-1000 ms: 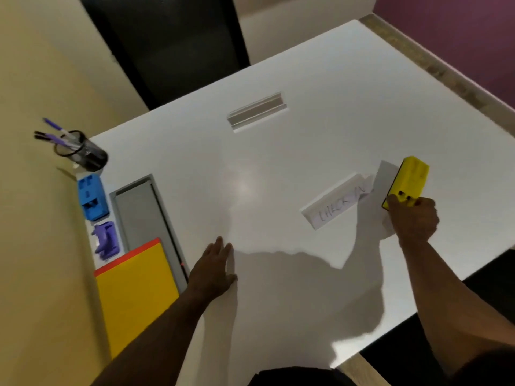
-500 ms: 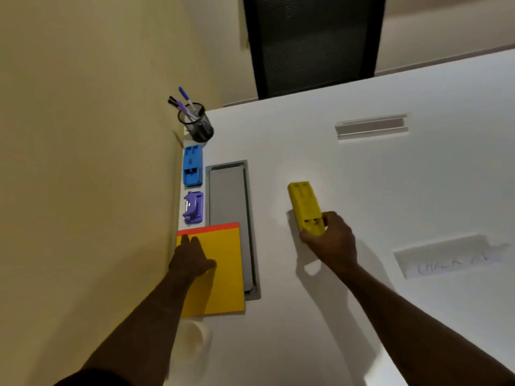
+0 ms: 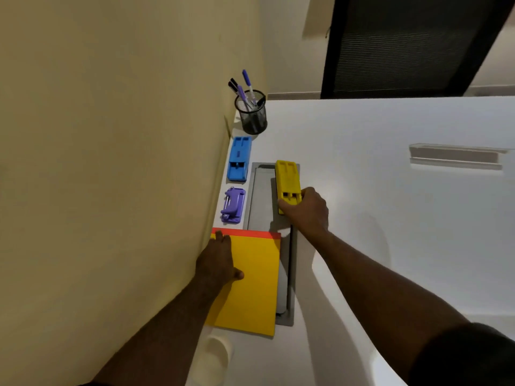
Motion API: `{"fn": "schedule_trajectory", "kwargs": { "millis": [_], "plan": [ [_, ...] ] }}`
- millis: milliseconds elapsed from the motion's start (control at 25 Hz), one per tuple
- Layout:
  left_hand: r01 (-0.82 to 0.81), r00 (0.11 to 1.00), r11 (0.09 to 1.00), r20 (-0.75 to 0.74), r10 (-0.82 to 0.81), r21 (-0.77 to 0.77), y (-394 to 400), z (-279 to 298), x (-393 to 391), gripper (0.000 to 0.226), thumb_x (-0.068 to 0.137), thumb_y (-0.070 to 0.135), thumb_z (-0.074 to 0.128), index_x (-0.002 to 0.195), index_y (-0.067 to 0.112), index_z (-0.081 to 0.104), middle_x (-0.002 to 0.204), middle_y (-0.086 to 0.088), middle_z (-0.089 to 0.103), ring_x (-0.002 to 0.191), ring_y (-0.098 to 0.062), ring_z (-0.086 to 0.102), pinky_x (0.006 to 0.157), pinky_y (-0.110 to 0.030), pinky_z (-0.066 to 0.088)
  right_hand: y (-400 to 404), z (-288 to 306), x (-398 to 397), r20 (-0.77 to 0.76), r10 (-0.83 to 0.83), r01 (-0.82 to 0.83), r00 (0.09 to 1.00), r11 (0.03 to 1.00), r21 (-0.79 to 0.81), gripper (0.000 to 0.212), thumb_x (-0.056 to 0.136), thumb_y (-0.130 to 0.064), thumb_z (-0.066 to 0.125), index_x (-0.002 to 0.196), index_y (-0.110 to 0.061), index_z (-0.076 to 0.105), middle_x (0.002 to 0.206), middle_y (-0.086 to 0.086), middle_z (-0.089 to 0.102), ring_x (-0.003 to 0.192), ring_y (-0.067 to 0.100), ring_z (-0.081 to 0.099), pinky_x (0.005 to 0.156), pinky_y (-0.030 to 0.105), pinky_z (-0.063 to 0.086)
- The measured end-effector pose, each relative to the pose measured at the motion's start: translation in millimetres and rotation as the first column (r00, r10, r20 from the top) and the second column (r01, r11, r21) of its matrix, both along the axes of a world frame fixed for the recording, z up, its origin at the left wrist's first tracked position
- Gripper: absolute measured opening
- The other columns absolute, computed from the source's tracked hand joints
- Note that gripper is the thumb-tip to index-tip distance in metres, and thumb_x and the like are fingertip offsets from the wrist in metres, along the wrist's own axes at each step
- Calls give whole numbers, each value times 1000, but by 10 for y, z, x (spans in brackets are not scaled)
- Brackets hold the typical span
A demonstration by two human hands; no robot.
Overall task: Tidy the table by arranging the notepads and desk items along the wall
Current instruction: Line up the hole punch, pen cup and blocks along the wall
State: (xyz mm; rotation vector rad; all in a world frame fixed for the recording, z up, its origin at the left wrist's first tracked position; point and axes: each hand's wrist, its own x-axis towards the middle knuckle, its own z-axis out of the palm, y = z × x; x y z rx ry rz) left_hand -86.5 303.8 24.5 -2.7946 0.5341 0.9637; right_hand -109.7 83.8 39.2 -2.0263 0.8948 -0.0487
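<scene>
My right hand (image 3: 306, 211) grips the near end of a yellow stapler (image 3: 287, 181), which lies lengthwise over the grey cable tray (image 3: 260, 199) set into the white table (image 3: 390, 218). My left hand (image 3: 218, 260) rests flat on a yellow notepad with a red top strip (image 3: 256, 282) beside the wall. Along the wall stand a purple hole punch (image 3: 233, 204), a blue stapler (image 3: 239, 158) and a black mesh pen cup (image 3: 252, 115) holding several pens.
The beige wall (image 3: 111, 162) runs along the left edge of the table. A clear name-card holder (image 3: 454, 156) lies at the far right. A cream cup (image 3: 214, 358) sits near the notepad's close end. A dark chair (image 3: 404, 45) stands behind the table.
My right hand has carried the yellow stapler left, from the open table onto the cable tray near the wall. My left hand has slid a little further up the notepad.
</scene>
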Motion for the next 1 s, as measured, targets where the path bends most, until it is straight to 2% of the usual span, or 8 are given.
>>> {"fn": "schedule_trajectory", "kwargs": {
  "millis": [120, 240, 360, 560, 840, 1000],
  "plan": [
    [0, 1000, 1000, 3, 0, -9, 7, -31, -2, 115, 71, 56, 72, 152, 7, 7, 161, -16, 2, 147, -33, 18, 113, -41, 34, 66, -59, 465, 22, -1, 1, 1000, 1000, -11, 44, 74, -45, 73, 97, -15, 53, 86, 0, 55, 76, 16, 55, 51, 20, 31],
    [-2, 1000, 1000, 11, 2, -26, 47, -67, -13, 114, 74, 57, 68, 152, 8, 1, 161, -14, -6, 150, -31, 7, 116, -39, 27, 138, -144, 850, 52, -36, 36, 998, 999, 1, 40, 73, -47, 73, 93, -19, 52, 87, 2, 58, 79, 18, 60, 57, 24, 41],
    [-20, 1000, 997, 17, 22, -72, 76, -104, -19, 113, 76, 57, 67, 153, 9, -1, 161, -13, -8, 150, -30, 2, 117, -38, 25, 183, -211, 1150, 18, -51, 52, 999, 997, -64, 54, 72, -50, 71, 106, -12, 52, 98, 7, 59, 88, 22, 59, 69, 35, 52],
    [-38, 999, 994, 14, 40, -106, 103, -106, -42, 111, 77, 56, 66, 153, 11, -2, 161, -11, -10, 150, -29, -1, 118, -38, 23, 169, -265, 1434, -27, -38, 36, 999, 996, -76, 58, 76, -46, 73, 115, -10, 50, 108, 10, 59, 95, 24, 60, 72, 34, 51],
    [-43, 999, 993, -15, 42, -109, 94, -74, -39, 111, 77, 55, 66, 153, 12, -3, 161, -10, -10, 150, -28, -2, 117, -38, 25, 184, -250, 1273, -35, -8, 4, 999, 995, -96, 64, 82, -52, 64, 123, -6, 47, 118, 12, 54, 104, 24, 56, 74, 32, 43],
    [-26, 999, 997, -33, 24, -72, 93, -47, -29, 112, 77, 56, 67, 153, 11, -2, 162, -11, -9, 150, -30, -1, 117, -40, 24, 217, -254, 693, 70, -23, 29, 997, 997, -78, 48, 88, -49, 58, 114, -9, 51, 112, 10, 56, 98, 20, 57, 74, 30, 42]
  ]
}}
